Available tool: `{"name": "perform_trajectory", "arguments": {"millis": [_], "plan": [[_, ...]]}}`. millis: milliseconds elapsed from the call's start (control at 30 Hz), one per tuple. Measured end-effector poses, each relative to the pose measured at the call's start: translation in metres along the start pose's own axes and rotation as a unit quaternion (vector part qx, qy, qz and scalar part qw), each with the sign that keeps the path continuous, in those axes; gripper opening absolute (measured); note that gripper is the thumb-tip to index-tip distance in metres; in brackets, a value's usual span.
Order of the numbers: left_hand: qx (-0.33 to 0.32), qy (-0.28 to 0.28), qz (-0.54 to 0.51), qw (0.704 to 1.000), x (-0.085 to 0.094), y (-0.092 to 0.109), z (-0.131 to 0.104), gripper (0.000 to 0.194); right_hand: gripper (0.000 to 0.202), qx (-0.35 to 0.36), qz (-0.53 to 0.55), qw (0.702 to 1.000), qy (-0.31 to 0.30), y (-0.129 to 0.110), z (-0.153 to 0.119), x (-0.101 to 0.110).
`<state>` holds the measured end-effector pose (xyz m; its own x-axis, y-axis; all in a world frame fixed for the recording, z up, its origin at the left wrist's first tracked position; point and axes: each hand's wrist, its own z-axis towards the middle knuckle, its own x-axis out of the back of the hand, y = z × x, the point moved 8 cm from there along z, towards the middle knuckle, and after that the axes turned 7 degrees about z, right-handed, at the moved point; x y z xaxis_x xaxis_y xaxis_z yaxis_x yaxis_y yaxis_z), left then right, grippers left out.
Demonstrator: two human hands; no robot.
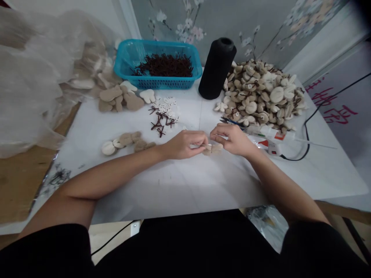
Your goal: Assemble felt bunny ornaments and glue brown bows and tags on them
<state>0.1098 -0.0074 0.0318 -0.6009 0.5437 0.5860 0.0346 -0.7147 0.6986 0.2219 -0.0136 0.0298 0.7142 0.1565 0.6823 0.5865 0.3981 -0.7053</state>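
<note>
My left hand [188, 144] is closed in a pinch at the left end of a small beige padded fabric piece [216, 147], low over the white table. My right hand [232, 138] is just above the piece's right side, thumb and fingers drawn together; whatever they grip is too small to make out. Beyond my left hand lie several dark brown cord bows [158, 124] and a scatter of small white tags [166, 106]. More beige and cream fabric pieces [124, 139] lie near my left forearm.
A blue basket [158, 83] of brown bows stands at the back, beside a black thread cone [216, 69]. A large heap of padded pieces [263, 92] fills the back right. Scissors [232, 122], a glue gun [274, 133] and its cable lie right. Plastic sheeting [34, 77] hangs left.
</note>
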Motion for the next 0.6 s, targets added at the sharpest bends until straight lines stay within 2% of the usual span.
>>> {"name": "perform_trajectory", "arguments": {"millis": [100,167,267,433,533,600], "plan": [[0.063,0.070,-0.087,0.992,0.008,-0.014,-0.001,0.035,0.010,-0.020,0.045,0.999,0.019,0.005,-0.010,-0.001],[0.116,0.134,-0.148,0.973,0.014,-0.025,-0.003,0.040,0.011,-0.036,0.070,0.995,0.053,0.008,-0.018,0.003],[0.178,0.209,-0.165,0.947,0.018,-0.037,-0.007,0.046,0.017,-0.062,0.104,0.986,0.113,0.012,-0.028,0.008],[0.220,0.227,-0.098,0.944,0.014,-0.035,-0.011,0.044,0.023,-0.041,0.162,0.972,0.168,0.009,-0.029,0.000],[0.205,0.213,-0.026,0.955,0.010,-0.028,-0.012,0.040,0.026,-0.042,0.218,0.963,0.154,0.007,-0.024,-0.012],[0.171,0.204,0.036,0.963,0.008,-0.021,-0.011,0.038,0.027,-0.065,0.278,0.949,0.131,0.008,-0.020,-0.019]]}}
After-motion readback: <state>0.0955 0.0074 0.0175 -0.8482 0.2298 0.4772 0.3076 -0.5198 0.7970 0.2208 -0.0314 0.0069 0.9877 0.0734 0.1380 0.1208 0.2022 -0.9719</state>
